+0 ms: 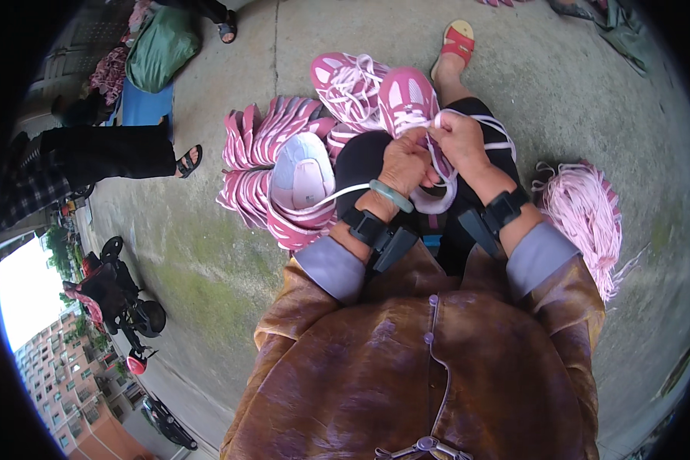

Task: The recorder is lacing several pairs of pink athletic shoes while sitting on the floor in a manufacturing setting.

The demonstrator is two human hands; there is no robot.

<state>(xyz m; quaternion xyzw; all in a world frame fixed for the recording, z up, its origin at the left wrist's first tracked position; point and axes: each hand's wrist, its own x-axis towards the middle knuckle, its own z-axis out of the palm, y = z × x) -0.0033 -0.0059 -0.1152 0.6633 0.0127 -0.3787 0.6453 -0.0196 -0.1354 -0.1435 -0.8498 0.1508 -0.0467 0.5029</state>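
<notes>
A pink sneaker (408, 86) with white panels lies across my lap, toe pointing away from me. My left hand (406, 164), with a pale green bangle on its wrist, is closed at the shoe's lacing area, fingertips pinching the white shoelace. My right hand (460, 142) is closed too, pinching the shoelace (500, 127) beside the eyelets. One loose stretch of lace loops over my right knee, and another trails left past the bangle. Just left of this shoe lies another pink sneaker (336, 77) with loose laces on it. The fingers hide part of the eyelets.
Pink-and-white shoe uppers (264, 134) are stacked left of my knees, beside an open shoe (305, 180). A bundle of pale pink laces (583, 215) lies on the concrete at right. People's sandalled feet (189, 161), a green sack (161, 50) and a motorbike (115, 287) surround me.
</notes>
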